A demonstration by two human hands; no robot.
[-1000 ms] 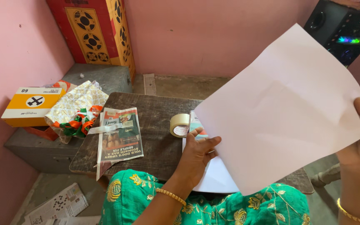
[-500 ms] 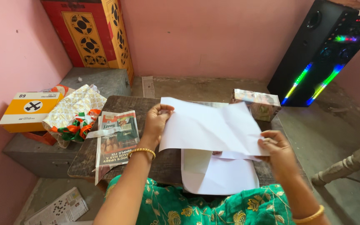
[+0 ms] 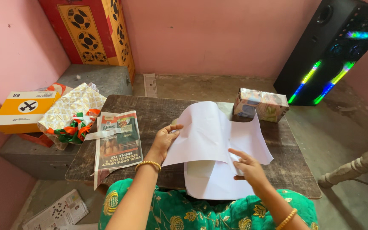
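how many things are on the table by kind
white paper sheets: 2, the top sheet held by the left hand and touched by the right hand, and the lower sheet
wrapped box: 1
newspaper piece: 1
total: 4

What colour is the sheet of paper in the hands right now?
Plain white, unprinted sheet of paper, seen in the head view.
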